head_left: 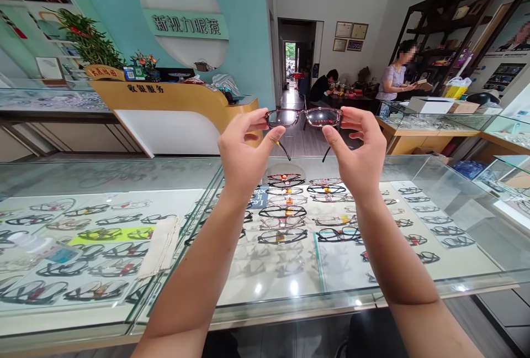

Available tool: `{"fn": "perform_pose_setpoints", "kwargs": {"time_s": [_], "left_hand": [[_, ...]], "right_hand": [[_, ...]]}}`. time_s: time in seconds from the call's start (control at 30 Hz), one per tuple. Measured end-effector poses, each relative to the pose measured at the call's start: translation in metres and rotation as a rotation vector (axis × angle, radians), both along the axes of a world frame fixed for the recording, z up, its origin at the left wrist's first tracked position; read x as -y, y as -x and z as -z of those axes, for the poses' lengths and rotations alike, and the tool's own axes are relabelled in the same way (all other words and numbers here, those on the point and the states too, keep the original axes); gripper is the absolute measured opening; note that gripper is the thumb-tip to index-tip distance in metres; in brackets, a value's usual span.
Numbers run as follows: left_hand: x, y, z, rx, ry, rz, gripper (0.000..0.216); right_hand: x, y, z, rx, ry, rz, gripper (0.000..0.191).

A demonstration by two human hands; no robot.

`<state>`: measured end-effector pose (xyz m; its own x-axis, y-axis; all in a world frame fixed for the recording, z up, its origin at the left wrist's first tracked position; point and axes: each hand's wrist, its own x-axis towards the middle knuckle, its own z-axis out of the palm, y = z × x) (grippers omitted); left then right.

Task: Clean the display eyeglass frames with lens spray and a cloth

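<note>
A pair of eyeglasses (304, 117) with a dark patterned frame is held up in front of me, above the glass display case (298, 297). Red marking shows on one lens, and the temples hang downward, unfolded. My left hand (247, 145) pinches the frame's left end between thumb and fingers. At the opposite end my right hand (359, 145) grips it the same way. Below them, rows of eyeglasses (282, 211) lie inside the case.
On the left glass lie a folded cloth (159, 247) and a clear spray bottle (45, 247). A yellow-and-white counter (165, 120) stands beyond. One person (397, 73) stands at the right back; another person (325, 87) sits at a cluttered table.
</note>
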<state>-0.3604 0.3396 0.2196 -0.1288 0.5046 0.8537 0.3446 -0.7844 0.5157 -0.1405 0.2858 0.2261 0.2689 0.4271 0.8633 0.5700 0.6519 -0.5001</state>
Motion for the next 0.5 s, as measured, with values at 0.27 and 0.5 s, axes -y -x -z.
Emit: {"fn": "perform_pose_setpoints", "kwargs": {"time_s": [0.27,0.5], "left_hand": [[0.009,-0.004,-0.002,-0.015,-0.207,-0.125,0.044],[0.019,-0.005,-0.004,-0.043,-0.359,-0.227,0.049]], "right_hand": [[-0.003,-0.006,0.0,-0.017,0.091,-0.111,0.045],[-0.021,-0.013,0.006,-0.1,0.224,-0.351,0.051]]}}
